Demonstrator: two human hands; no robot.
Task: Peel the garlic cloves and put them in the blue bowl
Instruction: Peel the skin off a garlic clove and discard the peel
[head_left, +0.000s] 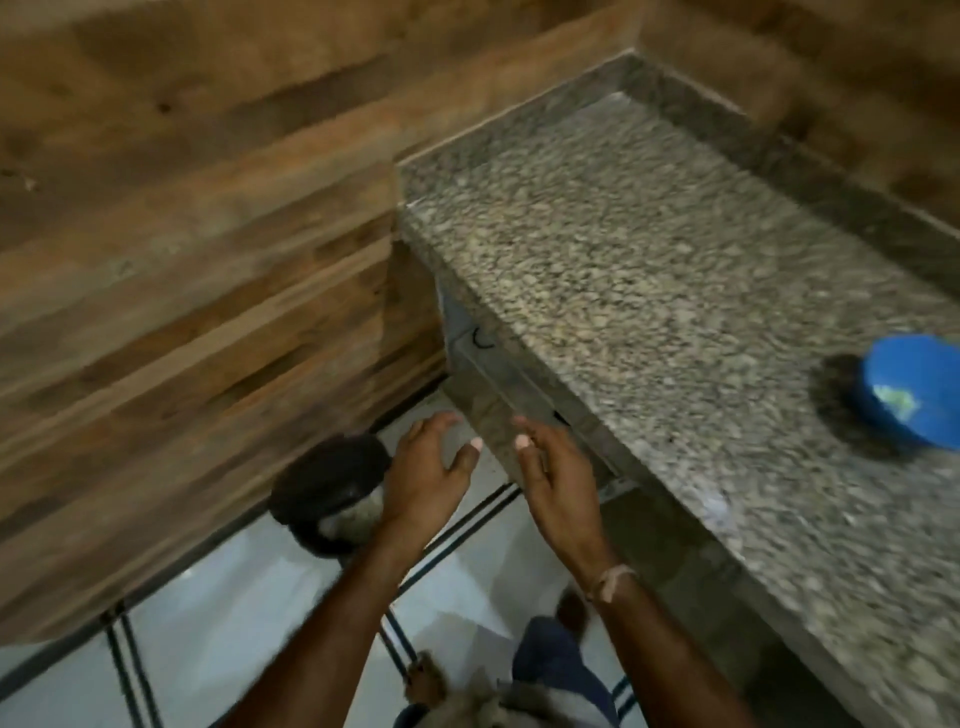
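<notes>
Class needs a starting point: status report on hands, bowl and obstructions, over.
Open, holding nothing: left hand, right hand, over the floor. On granite counter: blue bowl, pale bits inside. Beside left hand: dark bin.

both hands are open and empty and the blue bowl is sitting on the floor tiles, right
Not quite. The blue bowl sits on the granite countertop, at the right edge of the head view, not on the floor tiles. The rest holds: the left hand and the right hand are both open and empty.
</notes>
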